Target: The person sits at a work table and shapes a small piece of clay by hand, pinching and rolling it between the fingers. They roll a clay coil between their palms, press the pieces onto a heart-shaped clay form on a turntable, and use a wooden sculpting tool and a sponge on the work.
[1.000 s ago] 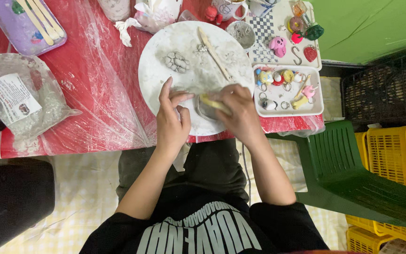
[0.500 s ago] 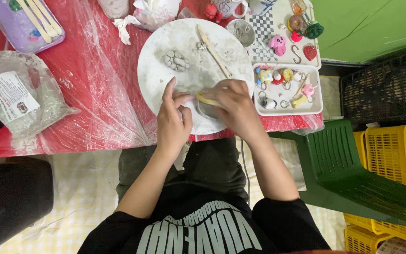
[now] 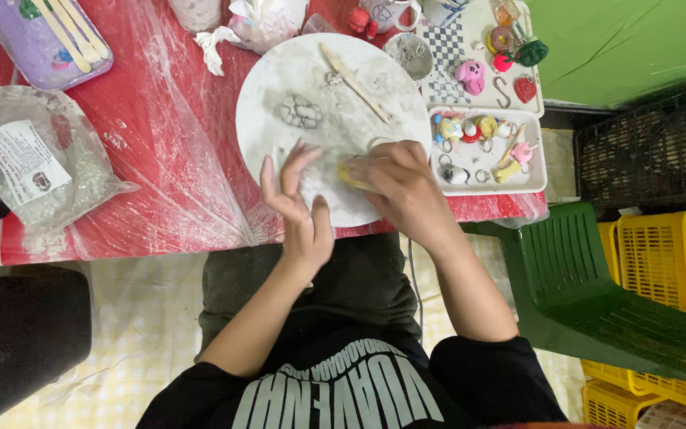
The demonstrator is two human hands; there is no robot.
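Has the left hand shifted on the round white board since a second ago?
Yes, slightly. The left hand has spread its fingers and rolled leftward on the round white board, away from the right hand.

A red table [image 3: 160, 151] under clear plastic film carries a round white board [image 3: 311, 71] beneath the fingers [image 3: 299, 163]. Just right of the fingers lies a white tray [image 3: 537, 155] of small painted figures; well to their left, a clear bag [image 3: 33, 163]. Beyond that, at the far edge, sits a lilac tray [image 3: 29, 48] holding wooden sticks.
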